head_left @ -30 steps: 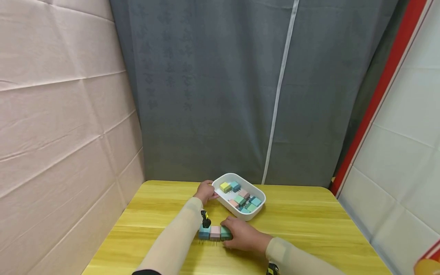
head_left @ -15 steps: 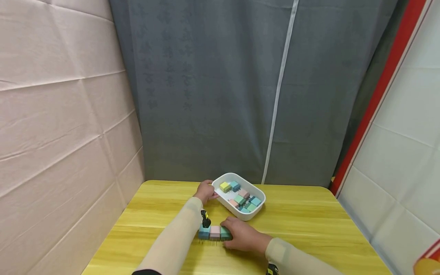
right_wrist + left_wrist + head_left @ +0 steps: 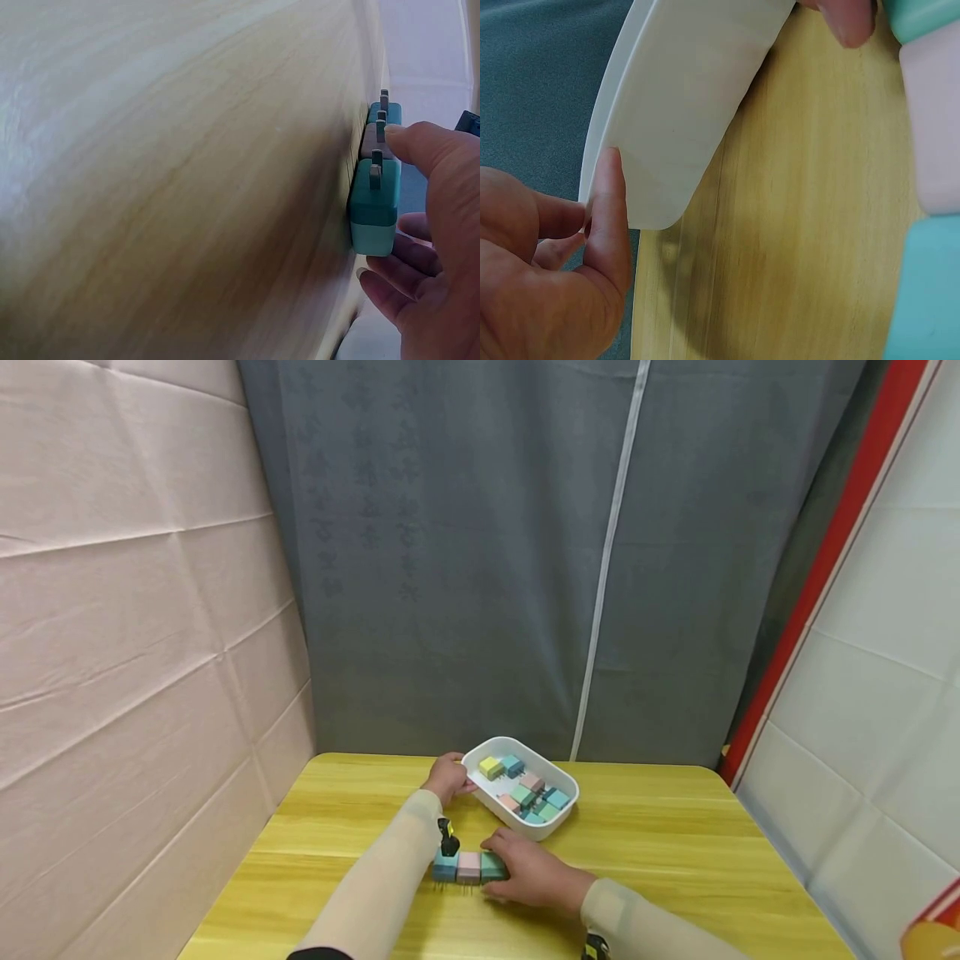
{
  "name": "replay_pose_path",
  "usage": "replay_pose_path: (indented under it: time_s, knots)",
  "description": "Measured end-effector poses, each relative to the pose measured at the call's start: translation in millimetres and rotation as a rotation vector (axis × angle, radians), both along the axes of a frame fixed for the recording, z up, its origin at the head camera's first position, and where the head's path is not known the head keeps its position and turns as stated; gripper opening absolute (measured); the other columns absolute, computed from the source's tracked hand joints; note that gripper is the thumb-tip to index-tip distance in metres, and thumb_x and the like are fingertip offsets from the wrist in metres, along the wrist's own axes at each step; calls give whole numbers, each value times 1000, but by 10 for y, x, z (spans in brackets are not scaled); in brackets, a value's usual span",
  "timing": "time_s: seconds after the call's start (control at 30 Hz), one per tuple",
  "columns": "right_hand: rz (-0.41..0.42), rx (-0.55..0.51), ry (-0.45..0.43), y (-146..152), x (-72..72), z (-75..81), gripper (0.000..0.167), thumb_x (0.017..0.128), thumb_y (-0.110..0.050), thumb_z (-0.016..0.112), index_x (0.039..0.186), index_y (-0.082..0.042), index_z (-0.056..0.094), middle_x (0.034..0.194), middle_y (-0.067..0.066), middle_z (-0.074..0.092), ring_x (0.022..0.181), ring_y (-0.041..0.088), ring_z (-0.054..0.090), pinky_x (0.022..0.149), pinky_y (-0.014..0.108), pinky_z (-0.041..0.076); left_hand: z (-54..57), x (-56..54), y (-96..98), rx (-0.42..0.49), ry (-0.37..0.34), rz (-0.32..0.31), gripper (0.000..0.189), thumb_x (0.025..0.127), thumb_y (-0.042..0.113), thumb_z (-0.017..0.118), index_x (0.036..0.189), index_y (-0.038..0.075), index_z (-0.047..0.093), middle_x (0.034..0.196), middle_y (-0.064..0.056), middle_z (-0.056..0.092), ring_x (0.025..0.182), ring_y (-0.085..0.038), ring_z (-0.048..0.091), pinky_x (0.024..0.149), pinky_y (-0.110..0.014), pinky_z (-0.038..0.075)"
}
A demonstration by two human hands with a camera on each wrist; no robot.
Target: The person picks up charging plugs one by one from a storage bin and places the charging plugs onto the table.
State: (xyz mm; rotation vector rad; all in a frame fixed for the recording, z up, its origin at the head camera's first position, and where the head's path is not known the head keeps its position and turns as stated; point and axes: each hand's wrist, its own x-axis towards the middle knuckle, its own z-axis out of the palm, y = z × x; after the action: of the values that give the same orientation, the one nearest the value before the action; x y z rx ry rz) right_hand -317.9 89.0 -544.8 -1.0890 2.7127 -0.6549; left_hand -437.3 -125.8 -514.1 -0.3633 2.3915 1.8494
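Note:
My left hand (image 3: 447,777) pinches the rim at the left end of a white plastic tray (image 3: 529,832), thumb and fingers on either side of its wall (image 3: 679,112). In front of the tray, three plug chargers form a row on the table: blue (image 3: 445,872), pink (image 3: 468,870) and green (image 3: 492,870). Their metal prongs point toward me. My right hand (image 3: 536,872) is around the green charger, thumb and fingers spread apart. In the right wrist view, the thumb lies near the pink charger's prongs and the fingers are just beyond the green one (image 3: 373,206).
Inside the tray lie several more chargers, among them a yellow one (image 3: 491,767) and a blue one (image 3: 512,766). The yellow wooden table (image 3: 675,835) ends at a grey curtain (image 3: 450,610). Pale cloth panels (image 3: 150,610) flank it.
My right thumb and fingers have spread slightly away from the green charger. The left hand, the tray and the row of chargers look the same.

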Motion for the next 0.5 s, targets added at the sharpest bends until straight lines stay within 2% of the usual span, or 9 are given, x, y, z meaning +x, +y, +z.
replay_pose_path:
  time_s: [0.13, 0.27, 0.37, 0.5]
  knots:
    - [5, -33, 7, 8, -1, 10, 62, 96, -56, 83, 143, -17, 68, 126, -12, 60, 107, 4, 54, 96, 28, 57, -22, -29, -6, 7, 4, 1, 57, 104, -6, 55, 161, 1, 51, 138, -26, 65, 91, -24, 78, 89, -37, 68]
    - [4, -112, 12, 17, -18, 56, 51, 101, -49, 79, 139, -17, 68, 127, -8, 62, 112, 9, 59, 102, 32, 59, -36, -37, -9, 30, 19, -4, 56, 105, -7, 55, 160, -1, 51, 139, -29, 65, 92, -25, 78, 87, -37, 68]
    - [6, -167, 60, 29, -62, 143, 39, 105, -39, 77, 134, -15, 70, 126, -4, 65, 116, 14, 64, 104, 36, 61, -42, -39, -7, 38, 28, -6, 56, 105, -8, 55, 160, -2, 51, 138, -30, 66, 92, -25, 77, 81, -33, 69]
    - [-21, -205, 128, 63, -185, 268, 27, 105, -28, 79, 126, -13, 71, 119, -2, 67, 111, 20, 67, 101, 39, 63, -40, -35, 0, 50, 35, -5, 56, 104, -9, 54, 159, -3, 51, 137, -31, 66, 91, -25, 77, 78, -32, 69]
